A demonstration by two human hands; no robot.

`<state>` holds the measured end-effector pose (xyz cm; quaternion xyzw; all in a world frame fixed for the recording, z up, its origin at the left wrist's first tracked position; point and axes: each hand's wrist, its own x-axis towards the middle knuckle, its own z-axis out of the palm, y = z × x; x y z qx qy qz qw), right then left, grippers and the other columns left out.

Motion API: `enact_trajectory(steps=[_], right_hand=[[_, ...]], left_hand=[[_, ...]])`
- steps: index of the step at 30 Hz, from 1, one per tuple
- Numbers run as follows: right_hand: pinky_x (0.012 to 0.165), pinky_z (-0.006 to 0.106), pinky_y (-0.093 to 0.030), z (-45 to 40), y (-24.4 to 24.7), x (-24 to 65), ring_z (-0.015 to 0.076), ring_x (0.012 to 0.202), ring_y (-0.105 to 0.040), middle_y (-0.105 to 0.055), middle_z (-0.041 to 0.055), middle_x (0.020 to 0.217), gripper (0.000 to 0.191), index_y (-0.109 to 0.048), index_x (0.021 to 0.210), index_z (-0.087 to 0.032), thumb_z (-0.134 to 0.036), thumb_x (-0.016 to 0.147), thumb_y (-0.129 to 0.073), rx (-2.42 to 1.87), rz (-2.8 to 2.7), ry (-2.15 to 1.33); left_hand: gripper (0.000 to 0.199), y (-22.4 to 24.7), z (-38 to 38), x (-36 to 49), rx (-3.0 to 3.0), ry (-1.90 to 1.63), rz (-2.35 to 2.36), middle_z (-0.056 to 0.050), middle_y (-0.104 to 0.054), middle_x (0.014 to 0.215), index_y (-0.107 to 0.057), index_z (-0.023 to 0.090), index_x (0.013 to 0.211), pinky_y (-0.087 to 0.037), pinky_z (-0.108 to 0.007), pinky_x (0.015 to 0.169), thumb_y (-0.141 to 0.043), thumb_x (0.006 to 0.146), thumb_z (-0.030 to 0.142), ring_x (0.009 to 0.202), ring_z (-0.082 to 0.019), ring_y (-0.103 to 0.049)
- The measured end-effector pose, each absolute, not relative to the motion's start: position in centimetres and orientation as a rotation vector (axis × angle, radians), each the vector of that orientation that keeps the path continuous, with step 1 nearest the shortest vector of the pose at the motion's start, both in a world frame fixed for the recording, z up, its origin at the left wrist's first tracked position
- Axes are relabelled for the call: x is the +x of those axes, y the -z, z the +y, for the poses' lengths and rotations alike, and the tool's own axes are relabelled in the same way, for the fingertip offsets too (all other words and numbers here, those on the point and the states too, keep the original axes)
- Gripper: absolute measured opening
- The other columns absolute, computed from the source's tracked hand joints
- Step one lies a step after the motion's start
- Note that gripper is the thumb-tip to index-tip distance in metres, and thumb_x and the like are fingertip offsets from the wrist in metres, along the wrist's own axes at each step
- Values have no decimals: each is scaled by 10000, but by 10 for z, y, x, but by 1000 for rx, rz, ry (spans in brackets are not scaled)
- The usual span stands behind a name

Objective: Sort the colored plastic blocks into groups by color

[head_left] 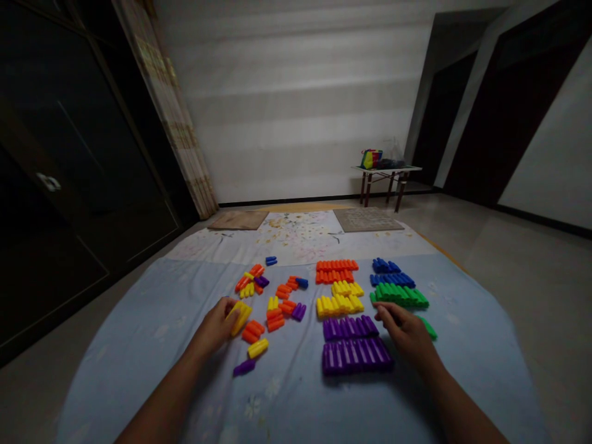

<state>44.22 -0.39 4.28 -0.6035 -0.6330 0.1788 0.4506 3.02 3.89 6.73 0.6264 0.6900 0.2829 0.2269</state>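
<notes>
My left hand [219,324] is closed around several yellow plastic tubes [240,318], short and peg-like, held just above the cloth. Around it lie loose orange tubes [253,331], a yellow pair [258,348], a purple piece [244,368] and a mixed orange, yellow and purple heap [251,280]. My right hand [403,327] has thumb and fingers pinched together beside the row of green tubes [401,295]; whatever is between the fingertips is hidden. More green [428,328] shows behind that hand. Nearest to its left are two rows of purple tubes [356,356].
Rows of orange [337,271], yellow [340,305] and blue tubes [392,280] lie on the cloth-covered table [152,345]. Two brown boards [238,220] [369,219] rest at its far end. A small table [387,169] with a colourful bag stands by the wall.
</notes>
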Motion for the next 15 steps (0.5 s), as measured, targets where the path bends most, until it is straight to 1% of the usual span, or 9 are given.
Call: enact_trajectory(steps=[3,6,12,15], right_hand=[[612,267,-495,-3,-42,443,178,669,-636,-684,57,753,368,-666,933,-178,-454,826,-449,-1493,-1568,-446],[620,265,-492,-4,-43,443,177,681,-634,-682,58,766,369,-663,935,-173,-450,831,-442,-1496,-1572,-445],[637,265,-486,-5,-43,443,174,697,-635,-679,51,766,369,-654,956,-175,-446,836,-434,-1502,-1573,-471],[642,266,-486,-5,-43,443,176,707,-637,-680,50,768,364,-652,960,-175,-441,837,-437,-1503,-1571,-480]], left_hand=[[404,-65,43,35,1659,-921,1867,-13,-588,757,-497,182,903,-446,-284,612,-419,707,527,695,-173,-568],[417,-59,47,39,1592,-1001,1838,-11,-584,746,-518,181,907,-448,-289,609,-418,711,535,682,-173,-562],[351,-56,48,52,1426,-1080,1770,-15,-589,675,-545,177,796,-446,-274,556,-474,705,507,599,-156,-557],[366,-59,47,60,1331,-1119,1724,2,-571,597,-534,178,766,-433,-264,500,-494,695,535,522,-144,-541]])
